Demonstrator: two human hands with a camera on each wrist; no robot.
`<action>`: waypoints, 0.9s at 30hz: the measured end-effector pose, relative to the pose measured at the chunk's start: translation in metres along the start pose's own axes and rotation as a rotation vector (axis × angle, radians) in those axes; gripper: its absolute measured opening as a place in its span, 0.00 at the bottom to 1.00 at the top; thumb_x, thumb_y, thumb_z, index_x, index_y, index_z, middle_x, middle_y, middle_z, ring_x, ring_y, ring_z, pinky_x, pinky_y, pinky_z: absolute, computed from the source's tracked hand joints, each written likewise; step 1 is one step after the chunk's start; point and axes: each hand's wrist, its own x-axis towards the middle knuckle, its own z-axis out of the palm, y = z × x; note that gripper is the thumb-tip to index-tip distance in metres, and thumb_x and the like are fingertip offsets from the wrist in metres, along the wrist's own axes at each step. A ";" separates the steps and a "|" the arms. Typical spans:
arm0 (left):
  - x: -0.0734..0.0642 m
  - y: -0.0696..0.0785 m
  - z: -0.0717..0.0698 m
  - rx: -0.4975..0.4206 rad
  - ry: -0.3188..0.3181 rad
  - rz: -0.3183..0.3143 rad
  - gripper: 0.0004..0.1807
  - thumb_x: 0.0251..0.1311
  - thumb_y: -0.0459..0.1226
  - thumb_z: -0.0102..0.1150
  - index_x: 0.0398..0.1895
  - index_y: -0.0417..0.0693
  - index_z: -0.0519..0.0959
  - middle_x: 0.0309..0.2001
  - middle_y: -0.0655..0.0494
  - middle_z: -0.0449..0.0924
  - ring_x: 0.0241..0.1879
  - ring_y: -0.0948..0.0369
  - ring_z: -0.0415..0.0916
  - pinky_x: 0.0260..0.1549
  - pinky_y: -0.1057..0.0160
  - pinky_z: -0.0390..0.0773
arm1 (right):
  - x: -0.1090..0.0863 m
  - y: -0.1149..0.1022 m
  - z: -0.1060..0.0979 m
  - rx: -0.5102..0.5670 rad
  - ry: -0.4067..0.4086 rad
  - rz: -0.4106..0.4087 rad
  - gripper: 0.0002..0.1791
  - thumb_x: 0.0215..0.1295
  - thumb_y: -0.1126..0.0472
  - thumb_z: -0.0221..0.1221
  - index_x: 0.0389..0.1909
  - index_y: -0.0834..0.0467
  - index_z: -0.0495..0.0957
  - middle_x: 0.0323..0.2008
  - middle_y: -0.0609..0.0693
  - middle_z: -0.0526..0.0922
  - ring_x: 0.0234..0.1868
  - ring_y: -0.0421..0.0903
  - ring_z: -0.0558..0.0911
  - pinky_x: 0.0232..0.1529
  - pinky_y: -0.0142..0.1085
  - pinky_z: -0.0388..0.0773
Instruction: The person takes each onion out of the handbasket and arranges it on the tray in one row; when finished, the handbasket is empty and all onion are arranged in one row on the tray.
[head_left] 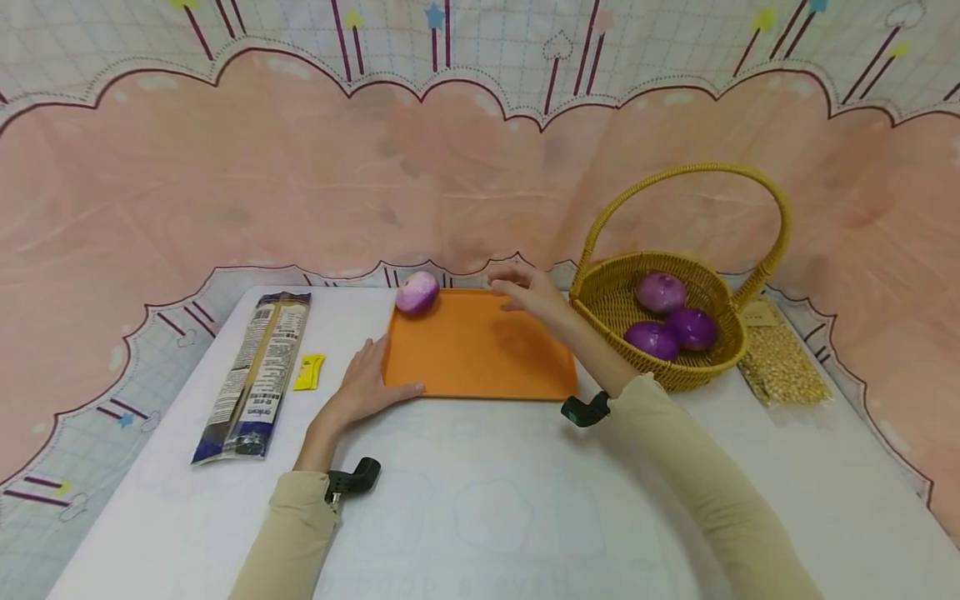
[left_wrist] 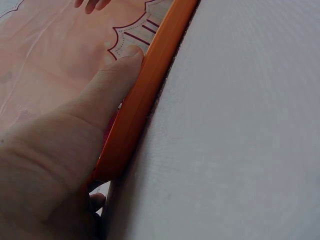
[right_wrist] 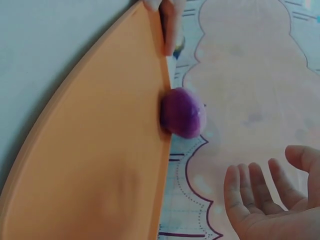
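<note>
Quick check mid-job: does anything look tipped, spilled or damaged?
Nothing stands out. The lone onion sits at the far left corner of the orange tray, the wicker basket stands upright with three onions inside, and no spill shows.

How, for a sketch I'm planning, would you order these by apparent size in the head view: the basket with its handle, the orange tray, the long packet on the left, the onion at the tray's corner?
Largest to smallest:
1. Basket, handle included
2. Orange tray
3. Long packet
4. Onion
</note>
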 end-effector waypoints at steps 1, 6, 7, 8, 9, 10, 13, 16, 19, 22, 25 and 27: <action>0.000 0.000 0.000 -0.001 -0.001 0.001 0.62 0.51 0.61 0.64 0.77 0.39 0.40 0.77 0.36 0.40 0.77 0.39 0.32 0.74 0.36 0.36 | -0.001 0.000 -0.001 -0.003 -0.002 0.002 0.18 0.71 0.59 0.55 0.58 0.62 0.73 0.59 0.61 0.75 0.61 0.56 0.77 0.58 0.47 0.80; -0.001 0.001 0.000 -0.005 -0.001 -0.002 0.63 0.51 0.61 0.64 0.77 0.39 0.40 0.78 0.37 0.40 0.77 0.39 0.31 0.74 0.37 0.36 | -0.007 0.002 -0.009 -0.038 -0.009 0.010 0.20 0.71 0.57 0.55 0.60 0.61 0.73 0.62 0.63 0.72 0.61 0.56 0.76 0.57 0.44 0.81; -0.001 0.001 0.000 -0.004 -0.001 -0.003 0.63 0.51 0.62 0.64 0.77 0.39 0.40 0.78 0.37 0.40 0.77 0.40 0.31 0.74 0.37 0.36 | -0.009 0.003 -0.011 -0.045 -0.008 0.011 0.20 0.71 0.57 0.55 0.60 0.61 0.73 0.62 0.63 0.72 0.61 0.55 0.77 0.57 0.44 0.81; -0.001 0.000 0.000 -0.004 -0.001 -0.005 0.63 0.51 0.62 0.64 0.77 0.39 0.40 0.78 0.37 0.39 0.77 0.39 0.31 0.74 0.37 0.36 | -0.010 0.003 -0.012 -0.055 -0.007 0.011 0.20 0.71 0.57 0.55 0.60 0.60 0.73 0.62 0.63 0.72 0.61 0.55 0.77 0.57 0.44 0.81; -0.001 0.000 0.000 -0.003 -0.002 -0.005 0.63 0.51 0.62 0.64 0.77 0.39 0.40 0.78 0.37 0.39 0.77 0.39 0.31 0.74 0.37 0.36 | -0.012 0.003 -0.014 -0.067 -0.003 0.011 0.20 0.71 0.56 0.55 0.60 0.60 0.73 0.61 0.62 0.73 0.60 0.55 0.77 0.57 0.44 0.81; -0.001 0.000 0.001 -0.004 -0.002 -0.007 0.63 0.51 0.62 0.64 0.77 0.40 0.40 0.78 0.37 0.39 0.77 0.40 0.31 0.74 0.37 0.36 | -0.013 0.003 -0.016 -0.080 0.003 0.009 0.20 0.71 0.56 0.55 0.59 0.60 0.73 0.61 0.62 0.73 0.60 0.55 0.77 0.57 0.44 0.81; -0.001 0.000 0.000 -0.007 -0.004 -0.007 0.63 0.51 0.62 0.64 0.77 0.40 0.40 0.78 0.37 0.39 0.77 0.39 0.31 0.74 0.37 0.36 | -0.018 0.003 -0.022 -0.105 0.020 -0.005 0.20 0.71 0.57 0.56 0.59 0.61 0.73 0.59 0.60 0.75 0.60 0.55 0.78 0.56 0.45 0.81; -0.001 0.002 0.000 -0.007 -0.009 -0.007 0.63 0.51 0.62 0.64 0.77 0.40 0.39 0.78 0.37 0.39 0.77 0.40 0.31 0.74 0.37 0.35 | -0.022 0.003 -0.028 -0.090 0.036 -0.013 0.21 0.70 0.58 0.56 0.59 0.64 0.73 0.59 0.62 0.75 0.58 0.55 0.78 0.55 0.46 0.81; -0.001 0.002 -0.001 -0.001 -0.010 -0.007 0.63 0.51 0.62 0.64 0.77 0.39 0.39 0.78 0.37 0.39 0.77 0.40 0.31 0.74 0.37 0.36 | -0.026 0.002 -0.032 -0.070 0.044 -0.021 0.21 0.70 0.60 0.56 0.59 0.67 0.72 0.59 0.67 0.74 0.58 0.58 0.78 0.56 0.49 0.80; -0.001 0.002 -0.001 0.006 -0.007 -0.002 0.62 0.52 0.61 0.64 0.77 0.39 0.40 0.77 0.36 0.40 0.77 0.39 0.31 0.74 0.37 0.36 | -0.030 0.000 -0.037 -0.087 0.042 -0.028 0.21 0.70 0.59 0.55 0.59 0.66 0.72 0.60 0.68 0.72 0.60 0.63 0.75 0.57 0.51 0.79; 0.000 0.002 -0.001 0.008 -0.007 0.000 0.62 0.52 0.61 0.63 0.77 0.39 0.40 0.77 0.36 0.40 0.77 0.39 0.31 0.74 0.37 0.36 | -0.033 0.000 -0.043 -0.130 0.046 -0.028 0.21 0.70 0.57 0.56 0.59 0.63 0.72 0.60 0.64 0.74 0.60 0.60 0.76 0.55 0.48 0.81; -0.001 0.002 -0.001 0.008 -0.006 0.001 0.62 0.52 0.61 0.64 0.77 0.38 0.40 0.77 0.36 0.40 0.77 0.39 0.31 0.74 0.37 0.35 | -0.034 0.000 -0.047 -0.151 0.053 -0.025 0.22 0.70 0.56 0.56 0.60 0.63 0.72 0.60 0.62 0.75 0.60 0.60 0.77 0.53 0.44 0.83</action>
